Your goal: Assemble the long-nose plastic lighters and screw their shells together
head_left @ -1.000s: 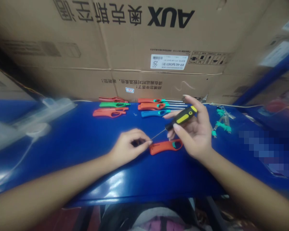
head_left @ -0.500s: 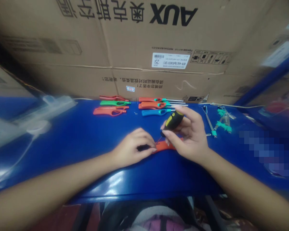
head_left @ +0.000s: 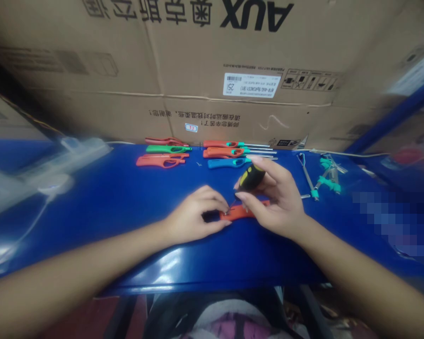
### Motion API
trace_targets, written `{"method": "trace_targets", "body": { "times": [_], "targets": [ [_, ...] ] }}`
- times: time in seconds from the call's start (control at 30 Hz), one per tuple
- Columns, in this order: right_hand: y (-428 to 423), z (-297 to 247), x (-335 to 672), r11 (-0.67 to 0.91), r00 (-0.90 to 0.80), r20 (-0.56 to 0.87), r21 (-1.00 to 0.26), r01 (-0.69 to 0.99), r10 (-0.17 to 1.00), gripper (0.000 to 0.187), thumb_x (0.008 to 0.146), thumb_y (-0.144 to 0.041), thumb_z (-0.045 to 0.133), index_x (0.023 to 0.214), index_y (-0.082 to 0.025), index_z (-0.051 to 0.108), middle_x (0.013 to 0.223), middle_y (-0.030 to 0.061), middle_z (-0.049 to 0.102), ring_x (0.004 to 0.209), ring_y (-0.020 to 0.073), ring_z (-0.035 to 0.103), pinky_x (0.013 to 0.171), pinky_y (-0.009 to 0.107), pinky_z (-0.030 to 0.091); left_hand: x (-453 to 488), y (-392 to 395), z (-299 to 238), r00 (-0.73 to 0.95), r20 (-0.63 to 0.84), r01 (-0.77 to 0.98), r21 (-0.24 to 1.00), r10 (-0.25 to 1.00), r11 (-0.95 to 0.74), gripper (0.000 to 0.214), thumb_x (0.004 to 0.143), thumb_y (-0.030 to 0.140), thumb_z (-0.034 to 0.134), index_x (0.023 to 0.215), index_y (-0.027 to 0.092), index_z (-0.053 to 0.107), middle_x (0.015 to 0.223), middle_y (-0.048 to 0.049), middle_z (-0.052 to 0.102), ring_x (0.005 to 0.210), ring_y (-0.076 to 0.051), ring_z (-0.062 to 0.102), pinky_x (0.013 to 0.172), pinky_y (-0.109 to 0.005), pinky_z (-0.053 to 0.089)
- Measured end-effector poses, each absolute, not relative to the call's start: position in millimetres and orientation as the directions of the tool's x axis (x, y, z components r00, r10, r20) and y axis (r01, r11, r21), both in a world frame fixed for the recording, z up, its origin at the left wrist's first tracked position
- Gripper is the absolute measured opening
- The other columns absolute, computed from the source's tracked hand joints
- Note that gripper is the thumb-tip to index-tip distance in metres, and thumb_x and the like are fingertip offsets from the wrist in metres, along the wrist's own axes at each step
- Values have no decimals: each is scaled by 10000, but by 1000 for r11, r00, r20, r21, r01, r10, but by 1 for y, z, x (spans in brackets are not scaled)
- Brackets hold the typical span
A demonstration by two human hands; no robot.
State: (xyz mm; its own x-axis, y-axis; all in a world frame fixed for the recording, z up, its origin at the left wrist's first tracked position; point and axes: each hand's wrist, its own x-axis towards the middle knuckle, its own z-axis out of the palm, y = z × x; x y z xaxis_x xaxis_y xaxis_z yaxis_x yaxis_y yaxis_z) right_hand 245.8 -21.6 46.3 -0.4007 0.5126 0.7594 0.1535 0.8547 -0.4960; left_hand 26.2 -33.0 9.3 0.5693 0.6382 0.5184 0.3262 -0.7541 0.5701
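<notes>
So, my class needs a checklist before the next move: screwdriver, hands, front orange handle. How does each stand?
1. Screwdriver held in right hand: ok.
2. Shaft angled down towards front orange handle's left end: ok.
3. Tip seated: cannot tell, too small.
4. Left hand gripping that handle: cannot tell.
5. Whole handle visible: not ok, right hand covers its right end.
6. Green handle apart from both hands: ok.

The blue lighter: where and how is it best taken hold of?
Probably pinch the blue lighter by its solid left part, coming from the near left. It lies flat; orange lighters crowd its far side, and the right hand covers its right end.
</notes>
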Motion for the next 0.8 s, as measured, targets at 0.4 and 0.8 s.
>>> {"method": "trace_targets", "body": {
  "times": [0.4,0.8],
  "targets": [
    [-22,40,244,847,-412,748,-514,135,520,698,898,-147,676,1501,-343,383,1443,84,543,966,199,715,780,358,672,25,-34,9,563,528,335,558,636,-760,125,854,244,745,963,181,740,984,-57,747,927,-195,635,880,-366,524],
    [-21,34,242,859,-420,754,-489,153,504,680,898,-155,678,1490,-321,387,1380,88,592,947,193,716,725,330,668,25,-34,9,567,500,356,568,655,-742,139,847,204,726,983,174,721,978,-55,731,926,-190,638,870,-342,522]
  ]
}}
